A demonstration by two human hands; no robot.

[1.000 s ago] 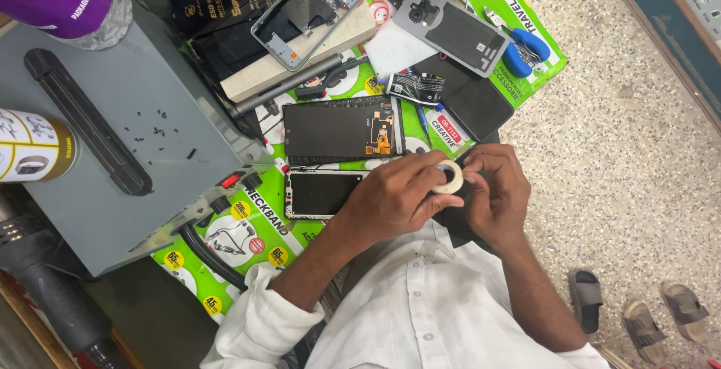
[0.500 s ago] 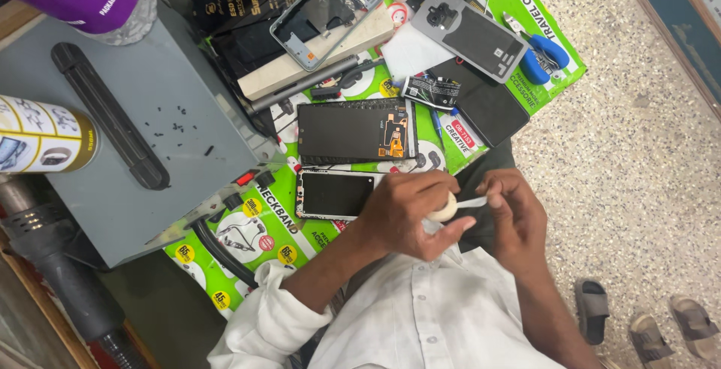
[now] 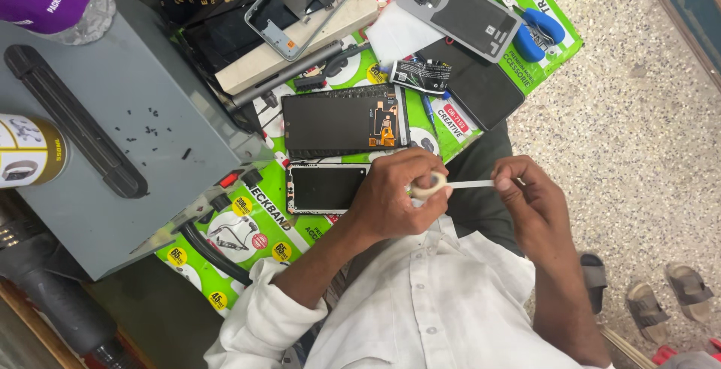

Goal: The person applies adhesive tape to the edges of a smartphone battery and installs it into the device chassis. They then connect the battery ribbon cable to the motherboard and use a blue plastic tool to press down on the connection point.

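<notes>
Right now I am looking straight down over the lap, and the left hand (image 3: 390, 200) is curling closed around a small roll of white tape (image 3: 429, 186), fingers and thumb clamped on it just above the white shirt (image 3: 435, 301). A thin strip of tape (image 3: 469, 184) is running level from the roll across to the right hand (image 3: 529, 204), whose fingertips are pinching together on the strip's free end; the two hands are sitting near each other with the strip stretched taut between them. Just beside the left hand's knuckles a phone with a dark screen (image 3: 327, 188) is lying flat on the green printed sheet (image 3: 255, 222) covering the bench, and right above it an opened phone body with a small orange part (image 3: 345, 119) is lying parallel to it. Farther up, a grey back cover (image 3: 460, 10) and blue-handled pliers (image 3: 537, 27) are resting near the sheet's edge. To the left a grey metal box (image 3: 98, 143) is carrying scattered tiny black screws (image 3: 146, 132). On the speckled floor (image 3: 638, 128) at lower right, a pair of sandals (image 3: 668, 294) is sitting well apart from the work.
</notes>
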